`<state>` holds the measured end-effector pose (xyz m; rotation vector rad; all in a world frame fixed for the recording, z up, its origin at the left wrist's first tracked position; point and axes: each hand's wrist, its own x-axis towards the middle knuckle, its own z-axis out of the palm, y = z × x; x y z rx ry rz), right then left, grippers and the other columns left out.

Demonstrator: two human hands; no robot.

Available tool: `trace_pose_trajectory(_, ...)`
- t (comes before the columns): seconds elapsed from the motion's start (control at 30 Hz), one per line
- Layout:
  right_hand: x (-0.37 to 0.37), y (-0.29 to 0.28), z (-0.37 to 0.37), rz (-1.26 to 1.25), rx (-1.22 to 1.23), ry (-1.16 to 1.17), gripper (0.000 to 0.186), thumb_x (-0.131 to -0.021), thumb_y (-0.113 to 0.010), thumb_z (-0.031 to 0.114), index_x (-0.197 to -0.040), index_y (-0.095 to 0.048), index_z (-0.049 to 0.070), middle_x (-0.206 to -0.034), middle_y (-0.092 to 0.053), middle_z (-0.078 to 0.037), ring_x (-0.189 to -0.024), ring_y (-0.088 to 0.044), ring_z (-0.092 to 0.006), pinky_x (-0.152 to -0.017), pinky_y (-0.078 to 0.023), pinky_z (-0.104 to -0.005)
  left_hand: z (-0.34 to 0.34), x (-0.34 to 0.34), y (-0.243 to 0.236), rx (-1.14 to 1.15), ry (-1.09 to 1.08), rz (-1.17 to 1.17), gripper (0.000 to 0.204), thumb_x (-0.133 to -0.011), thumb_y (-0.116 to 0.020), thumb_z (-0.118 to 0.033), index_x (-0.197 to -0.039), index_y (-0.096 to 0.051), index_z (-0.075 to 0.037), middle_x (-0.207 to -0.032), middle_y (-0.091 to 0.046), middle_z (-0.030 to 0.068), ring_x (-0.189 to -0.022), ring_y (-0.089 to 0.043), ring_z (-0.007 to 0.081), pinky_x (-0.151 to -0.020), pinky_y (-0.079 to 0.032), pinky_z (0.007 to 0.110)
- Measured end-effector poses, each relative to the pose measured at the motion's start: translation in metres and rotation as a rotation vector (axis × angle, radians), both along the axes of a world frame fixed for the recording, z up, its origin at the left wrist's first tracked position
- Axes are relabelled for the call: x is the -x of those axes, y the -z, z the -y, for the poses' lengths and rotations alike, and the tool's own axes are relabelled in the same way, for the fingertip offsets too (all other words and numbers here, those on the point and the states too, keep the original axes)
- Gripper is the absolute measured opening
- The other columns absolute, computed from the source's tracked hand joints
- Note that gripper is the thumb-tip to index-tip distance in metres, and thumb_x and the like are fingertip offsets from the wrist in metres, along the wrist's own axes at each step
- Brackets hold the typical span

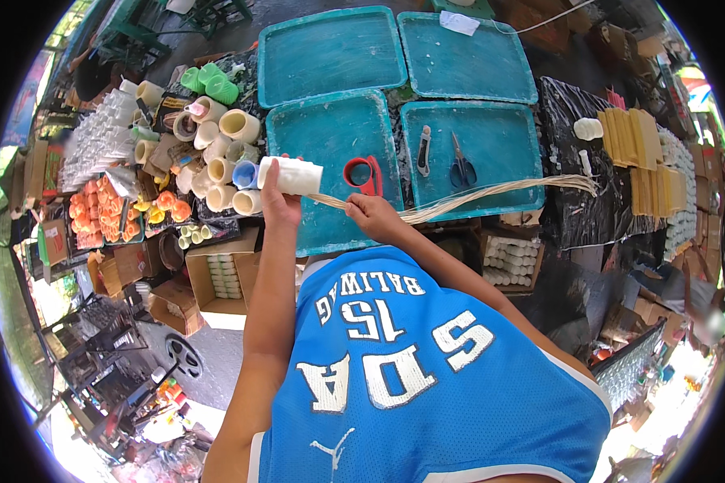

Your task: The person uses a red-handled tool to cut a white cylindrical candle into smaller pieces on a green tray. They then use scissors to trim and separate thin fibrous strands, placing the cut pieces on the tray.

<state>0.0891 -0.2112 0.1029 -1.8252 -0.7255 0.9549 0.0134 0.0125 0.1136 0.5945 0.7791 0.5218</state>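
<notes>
White ribbed cylinder (pixel 302 177) is up over the L edge of the near-L tray (pixel 330 129), its L part gripped in the L hand (pixel 282 203), while the R hand (pixel 372 218) is clenched on a bundle of pale strands (pixel 459 202) nr that tray's near-R corner; one end meets the cyl.'s R end, can't tell from here if it goes in. The other end trails R across the near edge of the near-R tray (pixel 499 141), past its corner & over the black sheet (pixel 568 213). Red ring-shaped holder (pixel 371 185) sits nr the near-L tray's R edge, util. knife (pixel 424 151) nr the other's L edge w/ scissors (pixel 462 173) just R of it.
</notes>
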Motion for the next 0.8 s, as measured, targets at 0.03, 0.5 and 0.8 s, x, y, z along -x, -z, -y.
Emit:
trace_pose_trajectory(0.03, 0.000, -0.003, 0.004, 0.028, 0.021, 0.010, 0.027, -0.104, -0.056, 0.028, -0.105, -0.068, 0.004, -0.085, -0.070, -0.019, -0.081, -0.069, -0.0378, -0.072, -0.051, -0.0480, -0.007, -0.010, 0.000, -0.032, -0.030, -0.025, 0.048, -0.095, -0.078, -0.035, -0.129, -0.059, -0.007, -0.121, -0.067, 0.0095, -0.114, -0.069, 0.0297, -0.098, -0.057, 0.049)
trace_pose_trajectory(0.5, -0.010, -0.016, 0.035, 0.320, 0.012, 0.043, 0.021, -0.102, -0.057, 0.025, -0.099, -0.067, 0.007, -0.089, -0.072, -0.020, -0.086, -0.069, -0.0432, -0.074, -0.052, -0.0547, -0.027, -0.091, 0.102, -0.856, -0.037, -0.809, 0.068, -0.096, -0.075, -0.030, -0.145, -0.046, 0.006, -0.149, -0.051, 0.0233, -0.138, -0.050, 0.0389, -0.117, -0.039, 0.048)
trace_pose_trajectory(0.8, -0.015, 0.003, 0.028, 0.297, -0.013, -0.034, 0.021, -0.100, -0.060, 0.026, -0.097, -0.069, 0.008, -0.088, -0.072, -0.019, -0.087, -0.070, -0.0418, -0.074, -0.053, -0.0537, 0.044, -0.017, -0.025, -1.117, 1.516, -0.456, 0.019, -0.106, -0.057, -0.016, -0.111, -0.067, -0.001, -0.090, -0.075, 0.0163, -0.085, -0.072, 0.0356, -0.079, -0.054, 0.045)
